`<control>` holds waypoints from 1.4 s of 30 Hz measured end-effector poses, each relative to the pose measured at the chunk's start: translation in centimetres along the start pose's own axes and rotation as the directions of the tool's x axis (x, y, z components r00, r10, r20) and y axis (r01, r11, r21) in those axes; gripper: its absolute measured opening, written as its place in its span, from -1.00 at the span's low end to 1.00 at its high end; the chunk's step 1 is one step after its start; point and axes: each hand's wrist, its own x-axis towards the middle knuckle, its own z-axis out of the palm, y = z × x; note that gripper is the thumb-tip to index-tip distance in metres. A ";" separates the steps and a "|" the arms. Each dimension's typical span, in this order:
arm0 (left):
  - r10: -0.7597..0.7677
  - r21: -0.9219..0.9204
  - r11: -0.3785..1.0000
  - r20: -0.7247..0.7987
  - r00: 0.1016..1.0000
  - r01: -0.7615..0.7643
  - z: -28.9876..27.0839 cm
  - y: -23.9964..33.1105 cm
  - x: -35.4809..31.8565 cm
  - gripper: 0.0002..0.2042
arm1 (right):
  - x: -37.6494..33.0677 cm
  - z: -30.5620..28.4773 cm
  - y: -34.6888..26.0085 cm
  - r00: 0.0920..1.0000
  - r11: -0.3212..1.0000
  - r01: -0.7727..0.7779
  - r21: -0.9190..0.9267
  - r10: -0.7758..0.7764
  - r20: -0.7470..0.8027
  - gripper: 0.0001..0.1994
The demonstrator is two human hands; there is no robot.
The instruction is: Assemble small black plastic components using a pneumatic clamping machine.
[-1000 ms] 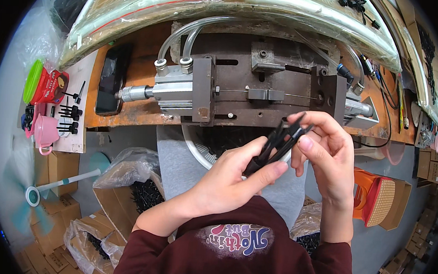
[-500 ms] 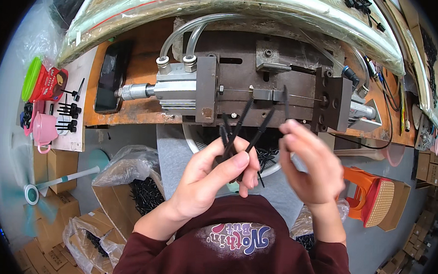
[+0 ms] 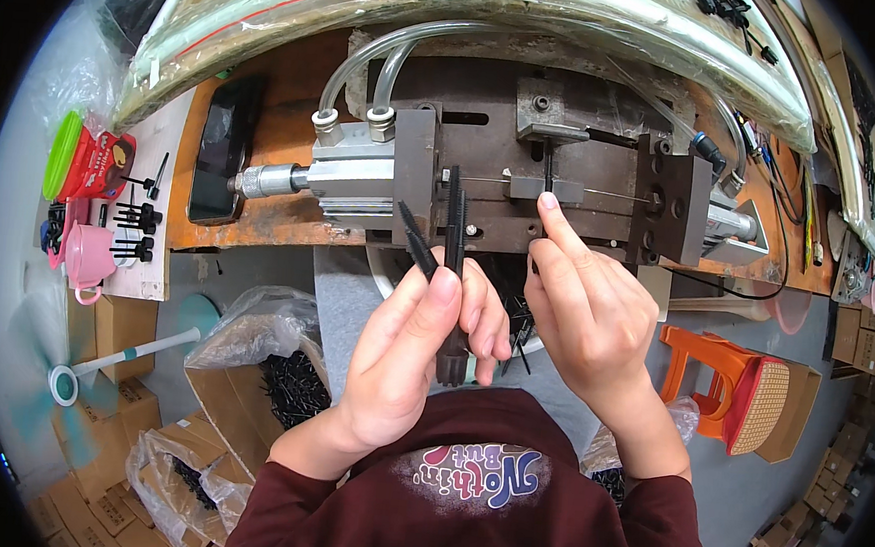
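My left hand (image 3: 400, 356) is closed around several slim black plastic rods (image 3: 460, 233), whose ribbed upper ends point away from me and fan apart slightly. In front of the machine, my right hand (image 3: 600, 319) grips a single black rod (image 3: 549, 168). That rod lies across the small grey metal block (image 3: 519, 189) at the middle of the machine, its far end at the metal stop bracket (image 3: 550, 130). My right index fingertip rests on the rod at the block's near edge. The rod's near end is hidden by my fingers.
Silver air cylinders (image 3: 351, 176) with clear hoses (image 3: 434, 33) flank the dark metal base (image 3: 486, 141). A phone (image 3: 227, 150) and a pink cup (image 3: 89, 255) are on the left. Below are a bag-lined box of black parts (image 3: 292, 390), a fan (image 3: 63, 385) and an orange stool (image 3: 712, 376).
My right hand has moved forward and slightly left, bringing its rod onto the metal block. The rods in my left hand have turned more upright, with their ends shifted left.
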 end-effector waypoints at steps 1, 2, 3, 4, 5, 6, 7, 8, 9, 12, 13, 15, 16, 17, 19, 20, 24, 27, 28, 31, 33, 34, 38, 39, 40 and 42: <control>0.002 0.007 1.000 -0.013 1.000 -0.002 0.1 0.0 0.1 -0.62 | 0.2 -0.4 -0.1 1.000 1.000 -0.002 -0.024 0.002 0.028 -0.71; 0.049 0.002 0.999 0.000 0.999 -0.049 0.0 -0.2 0.1 -0.65 | 0.4 -0.7 -0.1 0.999 1.000 -0.012 -0.018 0.013 0.051 -0.72; 0.097 -0.004 0.995 0.014 0.995 -0.097 -0.3 -0.6 0.1 -0.67 | 0.5 -1.0 -0.1 0.997 1.000 -0.023 -0.013 0.024 0.074 -0.72; 0.144 -0.010 0.990 0.028 0.989 -0.144 -0.5 -0.9 0.0 -0.70 | 0.7 -1.4 -0.1 0.995 0.999 -0.035 -0.008 0.035 0.096 -0.72; 0.159 0.002 0.987 0.016 0.987 -0.159 -0.6 -1.0 0.1 -0.71 | 0.9 -1.9 -0.1 0.997 0.992 -0.049 0.119 0.041 0.069 -0.70; 0.175 0.015 0.984 0.003 0.985 -0.175 -0.5 -1.2 0.1 -0.72 | 1.1 -2.5 -0.2 0.998 0.968 -0.059 0.245 0.050 0.043 -0.67; 0.190 0.027 0.981 -0.009 0.982 -0.190 -0.5 -1.4 0.1 -0.73 | 1.1 -3.2 -0.7 0.998 0.937 -0.065 0.343 0.057 0.032 -0.62; 0.179 0.013 0.984 0.004 0.984 -0.179 -0.3 -1.7 0.0 -0.74 | 1.1 -3.9 -1.3 0.998 0.897 -0.068 0.437 0.065 0.022 -0.57; 0.167 -0.001 0.986 0.017 0.986 -0.167 -0.1 -2.0 -0.1 -0.74 | 1.0 -4.4 -1.8 0.998 0.890 -0.033 0.454 0.003 0.067 -0.58; 0.121 0.110 0.986 0.055 0.991 -0.127 0.8 -2.2 -0.1 -0.74 | 0.5 -4.0 -2.0 0.993 0.921 0.070 0.383 -0.100 0.060 -0.61; 0.087 0.190 0.977 0.054 0.995 -0.096 0.8 -1.9 -0.1 -0.75 | 0.3 -4.1 -1.7 0.993 0.923 0.058 0.380 -0.092 0.070 -0.61; 0.057 0.314 0.947 0.032 0.998 -0.065 0.4 -1.7 -0.1 -0.76 | 0.1 -3.9 -1.2 0.998 0.907 0.026 0.419 -0.051 0.048 -0.65; 0.063 0.356 0.932 0.012 0.998 -0.063 0.3 -1.6 -0.1 -0.77 | 0.3 -3.9 -1.3 0.999 0.899 -0.036 0.437 0.030 0.020 -0.70; 0.067 0.396 0.916 -0.004 0.998 -0.060 0.2 -1.6 -0.1 -0.78 | 0.3 -3.9 -1.1 0.995 0.910 -0.100 0.403 0.092 0.039 -0.71; 0.143 0.237 0.963 -0.049 0.989 -0.127 -0.2 -2.1 -0.1 -0.82 | 0.4 -3.6 -0.4 0.982 0.935 -0.178 0.305 0.151 0.111 -0.75; 0.160 0.176 0.973 -0.036 0.986 -0.152 -0.5 -2.0 -0.1 -0.82 | 0.2 -2.9 -0.1 0.982 0.948 -0.171 0.270 0.144 0.119 -0.76; 0.211 0.090 0.973 0.048 0.976 -0.214 -0.5 -1.5 0.1 -0.78 | 0.4 -1.4 0.0 0.987 0.993 -0.096 0.074 0.085 0.137 -0.80; 0.170 0.053 0.983 0.078 0.982 -0.174 -0.4 -0.8 0.3 -0.68 | 1.2 -1.8 -0.2 0.976 0.996 -0.078 -0.045 0.086 0.200 -0.78; 0.143 0.030 0.989 0.071 0.987 -0.146 -0.5 -0.7 0.3 -0.68 | 1.4 -2.2 -0.5 0.966 0.993 -0.100 -0.064 0.112 0.232 -0.77; 0.094 -0.020 0.995 0.042 0.995 -0.094 -0.4 -0.5 0.1 -0.67 | 1.6 -2.3 -0.3 0.970 0.995 -0.092 -0.027 0.095 0.224 -0.76; 0.098 -0.039 0.995 0.020 0.995 -0.097 -0.4 -0.7 0.3 -0.66 | 1.7 -2.6 -0.3 0.982 0.988 -0.116 0.104 0.099 0.160 -0.75; 0.091 0.006 0.996 0.002 0.996 -0.091 -0.2 -0.6 0.3 -0.65 | 1.7 -3.2 -0.6 0.985 0.966 -0.149 0.209 0.126 0.119 -0.73; 0.066 0.045 0.997 0.014 0.998 -0.067 0.3 -1.6 0.2 -0.62 | 1.7 -4.9 -2.7 0.997 0.931 0.015 0.364 -0.040 0.060 -0.68; 0.038 0.026 0.999 0.063 0.997 -0.040 0.5 -1.7 0.1 -0.60 | 1.5 -4.6 -2.7 0.996 0.942 0.043 0.334 -0.065 0.056 -0.66; 0.011 0.008 1.000 0.112 0.994 -0.012 0.7 -1.7 0.0 -0.57 | 1.2 -4.2 -2.6 0.995 0.950 0.069 0.305 -0.090 0.054 -0.63; 0.004 0.000 1.000 0.160 0.987 -0.004 0.5 -2.3 0.0 -0.49 | 0.7 -3.2 -2.2 0.997 0.950 0.065 0.306 -0.072 0.012 -0.60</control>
